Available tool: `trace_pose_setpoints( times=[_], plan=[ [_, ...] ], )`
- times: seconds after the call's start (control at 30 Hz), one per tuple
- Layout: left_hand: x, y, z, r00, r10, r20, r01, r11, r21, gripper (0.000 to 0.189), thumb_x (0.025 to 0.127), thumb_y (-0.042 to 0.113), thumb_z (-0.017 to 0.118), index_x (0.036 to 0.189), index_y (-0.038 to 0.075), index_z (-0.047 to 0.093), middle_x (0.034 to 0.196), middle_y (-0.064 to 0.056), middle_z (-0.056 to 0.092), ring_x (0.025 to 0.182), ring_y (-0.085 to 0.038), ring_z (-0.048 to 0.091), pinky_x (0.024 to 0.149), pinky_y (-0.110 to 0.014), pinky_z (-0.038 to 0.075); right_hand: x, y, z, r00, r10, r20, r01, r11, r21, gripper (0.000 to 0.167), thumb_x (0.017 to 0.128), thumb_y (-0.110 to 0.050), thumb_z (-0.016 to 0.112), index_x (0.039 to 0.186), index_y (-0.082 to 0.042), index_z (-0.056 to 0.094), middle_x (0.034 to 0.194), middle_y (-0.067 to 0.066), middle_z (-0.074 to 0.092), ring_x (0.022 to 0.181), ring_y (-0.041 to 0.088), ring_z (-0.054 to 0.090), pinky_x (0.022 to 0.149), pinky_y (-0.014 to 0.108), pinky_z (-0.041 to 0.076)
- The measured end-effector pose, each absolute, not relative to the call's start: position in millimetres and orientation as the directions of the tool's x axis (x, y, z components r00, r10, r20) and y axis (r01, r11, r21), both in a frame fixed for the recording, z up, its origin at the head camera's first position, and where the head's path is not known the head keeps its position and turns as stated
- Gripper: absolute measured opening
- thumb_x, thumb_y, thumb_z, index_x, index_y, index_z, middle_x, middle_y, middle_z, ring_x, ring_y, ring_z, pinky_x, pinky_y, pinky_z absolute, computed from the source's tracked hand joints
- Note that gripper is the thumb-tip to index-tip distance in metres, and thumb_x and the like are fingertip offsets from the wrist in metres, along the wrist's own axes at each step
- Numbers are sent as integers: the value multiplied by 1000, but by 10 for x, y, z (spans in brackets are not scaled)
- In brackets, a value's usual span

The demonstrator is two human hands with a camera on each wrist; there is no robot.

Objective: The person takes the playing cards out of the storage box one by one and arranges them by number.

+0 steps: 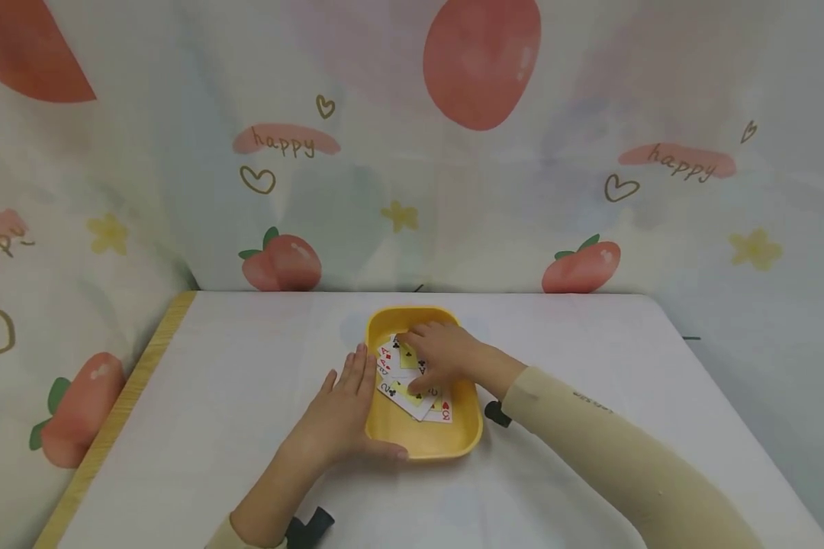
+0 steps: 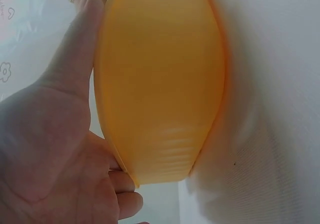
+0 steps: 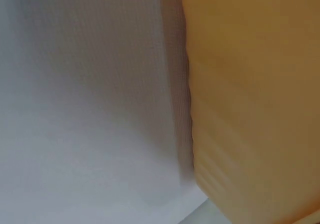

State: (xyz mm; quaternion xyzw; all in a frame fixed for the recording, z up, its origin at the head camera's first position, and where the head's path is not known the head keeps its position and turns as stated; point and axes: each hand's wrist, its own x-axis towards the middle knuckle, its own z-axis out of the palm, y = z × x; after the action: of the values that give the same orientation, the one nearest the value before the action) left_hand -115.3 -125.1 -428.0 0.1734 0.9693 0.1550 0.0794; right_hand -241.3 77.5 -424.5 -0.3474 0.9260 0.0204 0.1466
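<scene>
A yellow plastic tray [image 1: 431, 444] stands on the table with several playing cards [image 1: 407, 398] spread and overlapping inside it. Among the card faces I make out a two of clubs, red aces and a red three. My left hand [image 1: 335, 421] lies along the tray's left rim, fingers extended, its thumb reaching the front edge. The left wrist view shows that palm beside the tray's outer wall [image 2: 160, 84], fingertips at the rim. My right hand [image 1: 448, 352] reaches over the right rim, its spread fingers and thumb touching the cards and partly hiding them. Only the tray's side [image 3: 255, 94] shows in the right wrist view.
A white cloth covers the table [image 1: 233, 381], whose left edge has a wood-look strip [image 1: 120, 412]. Behind it hangs a patterned backdrop [image 1: 467, 206]. Dark wrist-mounted pieces show beneath the right forearm [image 1: 497, 414] and near the left wrist [image 1: 312, 528].
</scene>
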Motion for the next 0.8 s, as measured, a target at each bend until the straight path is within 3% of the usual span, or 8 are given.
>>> trace_pose_setpoints(
  times=[0.3,0.8],
  plan=[
    [-1150,-1240,-4286,-927,361,-101,311,890,334,145,59,85,71,158,-2,12,166,-19,1,154,-35,9,120,-57,22,-2391,752,-4252,-722,-636,-274,-643,762,-74,90,76,-61,79,150,-20,46,139,3,53,122,20,50,112,41,40],
    [-1136,-1240,-4286,-928,361,-95,315,893,322,148,56,90,67,158,-2,11,166,-20,0,154,-35,8,122,-55,19,-2379,755,-4219,-736,-630,-249,-623,773,-114,92,71,-57,85,148,-23,48,141,2,53,123,20,49,112,41,41]
  ],
)
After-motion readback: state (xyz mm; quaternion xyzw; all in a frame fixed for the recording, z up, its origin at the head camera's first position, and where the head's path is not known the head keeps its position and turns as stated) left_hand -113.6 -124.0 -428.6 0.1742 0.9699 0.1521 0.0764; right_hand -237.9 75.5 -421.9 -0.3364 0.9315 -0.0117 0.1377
